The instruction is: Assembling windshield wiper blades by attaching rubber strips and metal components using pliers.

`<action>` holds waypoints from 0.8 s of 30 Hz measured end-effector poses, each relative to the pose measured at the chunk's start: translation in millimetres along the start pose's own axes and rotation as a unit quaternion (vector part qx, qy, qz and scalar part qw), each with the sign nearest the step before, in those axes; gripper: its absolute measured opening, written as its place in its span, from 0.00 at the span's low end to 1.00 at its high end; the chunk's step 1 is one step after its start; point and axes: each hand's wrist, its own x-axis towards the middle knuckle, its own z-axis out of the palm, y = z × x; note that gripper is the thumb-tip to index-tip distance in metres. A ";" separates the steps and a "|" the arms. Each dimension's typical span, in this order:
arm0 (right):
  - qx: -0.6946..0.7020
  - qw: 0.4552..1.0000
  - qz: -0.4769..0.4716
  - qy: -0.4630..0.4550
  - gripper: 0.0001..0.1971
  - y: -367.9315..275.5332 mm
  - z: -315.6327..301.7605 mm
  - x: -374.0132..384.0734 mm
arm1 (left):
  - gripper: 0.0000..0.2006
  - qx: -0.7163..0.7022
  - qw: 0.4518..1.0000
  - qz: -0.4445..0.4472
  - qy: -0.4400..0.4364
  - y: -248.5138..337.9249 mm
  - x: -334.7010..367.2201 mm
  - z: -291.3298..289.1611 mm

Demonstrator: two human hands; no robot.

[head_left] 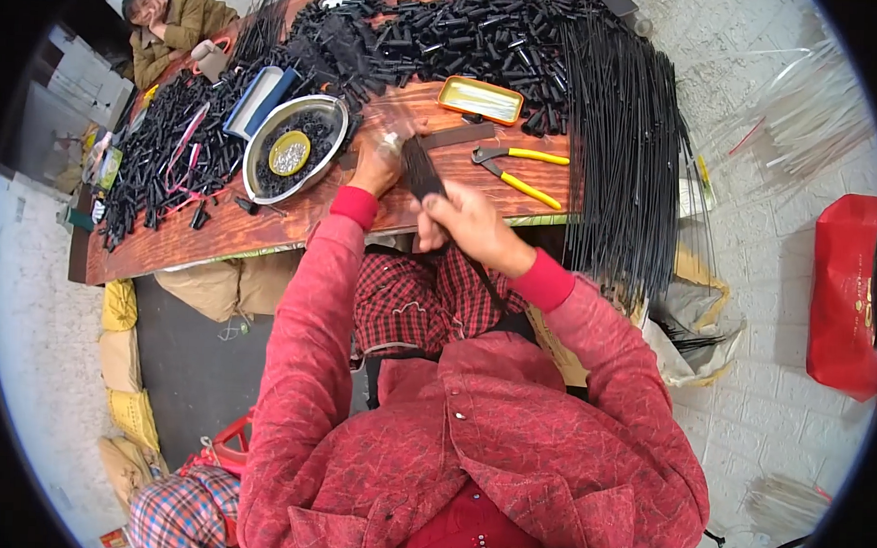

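Wooden planks are forming the worktop, which is stretching away under heaps of short black tubes and a sheaf of long black rods that is hanging over its far right edge.

At the near edge the person's two hands are working close together on a flat black piece. The left hand is closing its grip on the upper end of that piece, with something small and shiny showing at its fingertips; what it is cannot be told. The right hand is pinching the lower end, its fingers curled tight around it, so the piece is being held between both grips just above the worktop's edge.

Just left of the left grip a round metal bowl is sitting, holding black bits and a small yellow dish of silvery parts. Beyond the grips a yellow tray is lying, and to the right of the right grip, yellow-handled pliers are resting on the wood. Far off to the left, another person in an olive jacket is leaning on the worktop's end.
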 end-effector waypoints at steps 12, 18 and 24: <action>-0.101 0.987 -0.125 -0.008 0.13 56.0 0.1 0.2 | 0.19 -0.126 0.984 -0.064 -0.104 -1.1 12.5 -21.7; -0.146 0.976 -0.149 0.062 0.11 122.1 11.5 6.7 | 0.29 0.244 0.951 0.032 -0.187 14.4 1.6 -19.3; -0.135 0.980 -0.118 0.085 0.11 137.8 16.8 -3.4 | 0.31 -0.005 0.985 0.023 -0.173 37.1 1.5 -56.5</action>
